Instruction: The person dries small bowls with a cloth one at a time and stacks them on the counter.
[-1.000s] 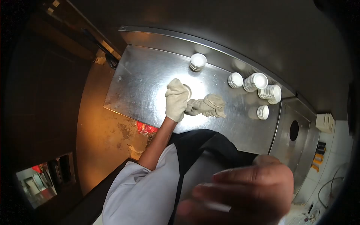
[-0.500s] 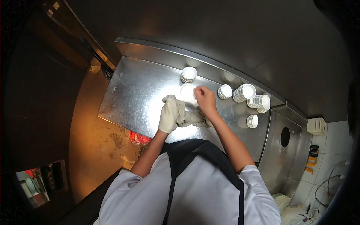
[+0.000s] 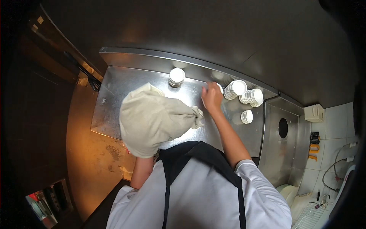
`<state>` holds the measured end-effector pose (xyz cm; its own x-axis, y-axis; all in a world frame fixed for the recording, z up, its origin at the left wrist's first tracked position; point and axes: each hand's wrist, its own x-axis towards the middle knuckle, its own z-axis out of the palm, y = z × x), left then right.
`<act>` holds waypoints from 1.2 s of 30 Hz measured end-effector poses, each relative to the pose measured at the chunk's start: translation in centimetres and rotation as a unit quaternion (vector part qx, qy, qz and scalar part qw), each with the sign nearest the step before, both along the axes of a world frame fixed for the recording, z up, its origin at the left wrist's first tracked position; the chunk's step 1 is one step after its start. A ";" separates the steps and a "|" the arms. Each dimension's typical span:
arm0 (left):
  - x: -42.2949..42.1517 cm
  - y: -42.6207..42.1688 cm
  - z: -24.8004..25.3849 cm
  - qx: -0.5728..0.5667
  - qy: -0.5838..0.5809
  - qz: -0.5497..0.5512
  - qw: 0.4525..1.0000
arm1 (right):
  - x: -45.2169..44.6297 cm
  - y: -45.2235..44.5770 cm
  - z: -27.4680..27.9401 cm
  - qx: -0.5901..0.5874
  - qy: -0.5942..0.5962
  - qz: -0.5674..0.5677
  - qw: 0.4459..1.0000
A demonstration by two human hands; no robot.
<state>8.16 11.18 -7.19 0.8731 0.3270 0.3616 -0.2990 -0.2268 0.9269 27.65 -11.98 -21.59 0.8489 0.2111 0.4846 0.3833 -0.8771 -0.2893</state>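
Observation:
A large pale grey-beige cloth (image 3: 152,116) drapes over my left hand and bunches up toward its right end, above the steel counter (image 3: 114,82). Only the left forearm shows below it; the fingers are hidden inside. My right hand (image 3: 212,96) is bare, with thumb and bent fingers apart, right in front of a stack of small white bowls (image 3: 220,88). That stack is mostly hidden behind the hand, and I cannot tell whether they touch. Another stack of small white bowls (image 3: 176,77) stands upright near the back edge, between cloth and wall.
Farther right are a tilted stack of white bowls (image 3: 235,89), leaning stacks (image 3: 251,97) and a shorter stack (image 3: 246,116). Beyond them lies a steel sink-like basin (image 3: 291,152) with a dark round hole (image 3: 283,128). A raised steel ledge (image 3: 183,58) runs along the back.
The cloth, bunched around my left hand before, is now spread out, larger and farther left. My right hand has moved right to a bowl stack. The single white bowl beside it is no longer visible.

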 end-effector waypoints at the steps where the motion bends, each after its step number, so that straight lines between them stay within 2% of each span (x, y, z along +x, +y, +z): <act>1: 0.3 -0.5 -0.2 0.014 0.009 0.013 1.000 | -0.5 -1.6 0.2 -0.039 -0.031 -0.018 0.999; 5: 1.8 -2.3 -0.5 0.054 0.021 0.014 0.998 | -0.5 -5.9 -0.9 -0.062 0.074 -0.004 0.995; 8: 2.1 -2.8 -0.1 0.084 0.028 0.003 0.996 | -0.2 -7.0 -1.1 0.051 0.113 -0.007 0.992; 11: 2.2 -2.8 0.9 0.118 0.035 -0.008 0.992 | 0.3 -7.4 -0.8 0.104 0.186 -0.039 0.976; 14: 1.7 -2.6 0.9 0.168 0.051 -0.030 0.984 | 0.3 -7.1 -1.0 0.041 0.147 -0.017 0.988; 15: 1.4 -2.9 -0.3 0.067 0.056 -0.017 0.996 | 0.2 -6.9 -1.1 0.034 0.148 -0.012 0.988; 17: 0.9 -3.2 -1.5 0.025 0.053 0.002 0.998 | 0.1 -6.5 -1.2 0.017 0.150 -0.003 0.989; 20: 0.1 -3.1 -2.0 0.015 0.057 0.003 0.998 | -0.8 -6.5 0.1 -0.032 0.054 0.025 0.998; 23: -0.7 -3.1 -2.3 0.003 0.063 0.003 0.998 | -0.6 -6.5 -1.4 -0.065 0.014 0.007 0.998; 26: -1.2 -3.1 -2.5 -0.004 0.067 0.004 0.998 | -0.3 -6.1 -1.2 -0.031 0.150 -0.029 0.988; 32: -1.5 -3.1 -3.0 -0.014 0.071 0.006 0.997 | -0.9 -5.4 1.7 -0.039 0.139 -0.038 0.989; 35: -1.3 -3.2 -3.1 -0.015 0.073 0.005 0.997 | -0.7 -5.5 1.4 -0.019 0.130 -0.039 0.991; 36: -1.2 -3.2 -3.2 -0.016 0.074 0.003 0.997 | -0.6 -5.5 1.1 0.020 0.111 -0.027 0.993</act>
<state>6.95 7.95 -10.40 0.9137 0.3423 0.2192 -0.1578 -0.1982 0.9674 27.05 -17.53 -20.45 0.9455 0.1476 0.2904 0.2592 -0.8809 -0.3961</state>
